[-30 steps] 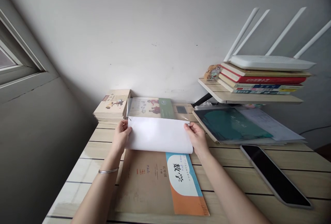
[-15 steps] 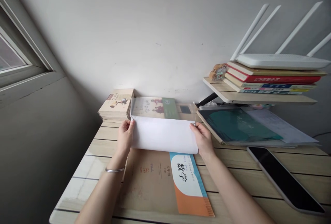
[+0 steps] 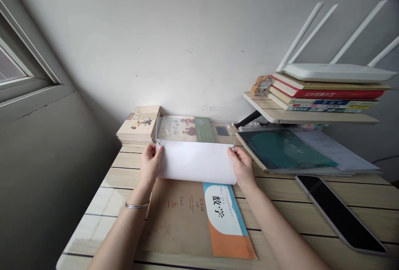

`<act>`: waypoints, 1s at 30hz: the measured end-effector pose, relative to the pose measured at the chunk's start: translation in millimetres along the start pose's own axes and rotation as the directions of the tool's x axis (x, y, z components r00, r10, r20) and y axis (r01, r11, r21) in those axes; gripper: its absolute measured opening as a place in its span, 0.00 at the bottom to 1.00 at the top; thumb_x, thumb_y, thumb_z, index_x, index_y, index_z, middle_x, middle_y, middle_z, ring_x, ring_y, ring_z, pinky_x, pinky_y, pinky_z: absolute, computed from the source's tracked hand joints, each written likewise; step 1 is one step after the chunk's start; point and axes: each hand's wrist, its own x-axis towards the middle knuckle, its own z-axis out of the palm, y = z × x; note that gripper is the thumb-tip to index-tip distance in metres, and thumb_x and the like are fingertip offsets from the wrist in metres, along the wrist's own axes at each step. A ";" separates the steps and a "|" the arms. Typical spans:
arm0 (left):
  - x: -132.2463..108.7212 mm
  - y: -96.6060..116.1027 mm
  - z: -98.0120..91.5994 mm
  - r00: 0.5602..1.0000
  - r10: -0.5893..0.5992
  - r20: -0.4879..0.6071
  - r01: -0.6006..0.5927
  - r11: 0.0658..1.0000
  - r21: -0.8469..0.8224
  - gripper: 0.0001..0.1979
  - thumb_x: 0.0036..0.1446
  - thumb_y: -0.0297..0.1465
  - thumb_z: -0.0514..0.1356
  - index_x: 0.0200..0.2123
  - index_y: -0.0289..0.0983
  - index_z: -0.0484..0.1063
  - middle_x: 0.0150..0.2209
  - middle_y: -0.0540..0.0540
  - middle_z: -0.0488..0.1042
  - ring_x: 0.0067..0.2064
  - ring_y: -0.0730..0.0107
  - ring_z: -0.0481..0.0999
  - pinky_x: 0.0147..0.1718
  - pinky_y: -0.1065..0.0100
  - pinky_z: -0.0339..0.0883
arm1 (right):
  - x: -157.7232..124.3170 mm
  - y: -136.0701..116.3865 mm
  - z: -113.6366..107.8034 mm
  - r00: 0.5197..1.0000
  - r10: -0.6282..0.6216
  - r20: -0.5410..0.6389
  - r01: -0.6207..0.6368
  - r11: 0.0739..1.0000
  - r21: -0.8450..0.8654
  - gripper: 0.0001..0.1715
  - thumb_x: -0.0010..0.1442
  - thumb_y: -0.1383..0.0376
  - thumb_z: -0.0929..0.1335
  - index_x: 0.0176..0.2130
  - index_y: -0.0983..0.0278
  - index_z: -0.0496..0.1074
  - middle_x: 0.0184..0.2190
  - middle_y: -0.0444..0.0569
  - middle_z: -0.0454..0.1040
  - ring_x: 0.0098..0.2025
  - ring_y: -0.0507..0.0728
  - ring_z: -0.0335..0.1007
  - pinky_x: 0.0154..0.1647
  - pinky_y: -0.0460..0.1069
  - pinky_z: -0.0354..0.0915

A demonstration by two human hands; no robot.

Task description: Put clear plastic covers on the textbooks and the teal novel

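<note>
A white sheet of paper (image 3: 197,162) is held up above the table, its lower edge curling. My left hand (image 3: 150,165) pinches its left corner between thumb and fingers. At the opposite corner my right hand (image 3: 243,169) grips it the same way. Beyond its upper edge rises a clear plastic layer (image 3: 226,137); whether it is joined to the paper I cannot tell. Through that layer shows a book with figures and a green band (image 3: 203,129). Below the paper lies a textbook with a brown, blue and orange cover (image 3: 181,220), partly covered by the sheet.
A stack of small books (image 3: 139,124) stands at the back left. To the right are a dark green folder (image 3: 286,149), loose papers (image 3: 338,149) and a phone (image 3: 339,214). A raised shelf (image 3: 324,117) carries stacked books (image 3: 336,94) under a white router (image 3: 338,72).
The whole view has shifted slightly. Both hands keep hold of the white sheet in nearly the same position over the textbook.
</note>
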 end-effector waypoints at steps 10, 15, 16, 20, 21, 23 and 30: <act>-1.4 -1.1 0.6 0.999 0.011 -0.042 -0.014 0.998 -0.067 0.14 0.47 0.39 0.63 0.26 0.38 0.62 0.24 0.53 0.64 0.25 0.77 0.60 0.24 0.75 0.52 | 2.0 5.8 -3.0 0.998 -0.069 0.013 0.069 0.997 -0.021 0.18 0.51 0.50 0.69 0.29 0.62 0.67 0.24 0.42 0.66 0.25 0.51 0.58 0.25 0.46 0.55; 3.9 -4.9 -3.2 0.999 0.033 -0.025 -0.034 0.999 -0.021 0.13 0.46 0.38 0.63 0.26 0.38 0.62 0.22 0.54 0.63 0.24 0.78 0.60 0.23 0.75 0.53 | 2.4 8.6 -3.8 0.984 -0.178 0.018 0.179 0.980 -0.088 0.16 0.55 0.52 0.68 0.32 0.62 0.67 0.25 0.43 0.69 0.26 0.52 0.61 0.27 0.46 0.58; 4.9 -5.1 -3.8 0.999 0.046 -0.018 -0.046 0.999 -0.009 0.13 0.46 0.37 0.63 0.27 0.38 0.62 0.23 0.54 0.64 0.24 0.78 0.61 0.23 0.75 0.54 | 2.5 9.1 -4.0 0.979 -0.201 0.018 0.201 0.974 -0.105 0.15 0.55 0.52 0.68 0.33 0.61 0.67 0.26 0.43 0.70 0.27 0.53 0.63 0.27 0.47 0.59; 5.6 -1.4 -2.9 0.999 0.051 -0.011 -0.051 0.998 -0.029 0.14 0.44 0.34 0.64 0.34 0.38 0.64 0.28 0.51 0.71 0.29 0.73 0.68 0.27 0.72 0.59 | 2.5 11.4 -4.7 0.966 -0.259 0.024 0.260 0.955 -0.141 0.14 0.56 0.54 0.67 0.34 0.61 0.67 0.26 0.44 0.71 0.28 0.53 0.65 0.29 0.47 0.60; 5.0 0.4 -2.1 0.999 0.041 -0.013 -0.041 0.998 -0.047 0.16 0.43 0.34 0.64 0.36 0.38 0.64 0.30 0.50 0.72 0.30 0.72 0.70 0.28 0.72 0.60 | 2.4 12.1 -4.8 0.963 -0.267 0.027 0.268 0.953 -0.139 0.13 0.56 0.54 0.67 0.35 0.61 0.66 0.27 0.44 0.71 0.28 0.53 0.65 0.29 0.47 0.61; 3.5 3.7 -0.6 1.000 0.017 -0.019 -0.019 0.997 -0.079 0.18 0.43 0.34 0.64 0.38 0.38 0.64 0.31 0.49 0.73 0.32 0.71 0.71 0.30 0.71 0.61 | 2.3 13.3 -5.3 0.961 -0.276 0.025 0.277 0.952 -0.128 0.13 0.56 0.54 0.67 0.35 0.61 0.66 0.27 0.45 0.71 0.28 0.53 0.66 0.29 0.47 0.61; 0.1 7.8 -0.9 0.995 -0.040 -0.089 0.040 0.999 -0.007 0.17 0.43 0.40 0.64 0.33 0.37 0.65 0.26 0.53 0.68 0.25 0.76 0.64 0.25 0.73 0.55 | 2.1 14.9 -6.3 0.950 -0.312 0.003 0.311 0.948 -0.074 0.13 0.54 0.56 0.69 0.35 0.62 0.67 0.27 0.45 0.70 0.28 0.53 0.66 0.31 0.48 0.62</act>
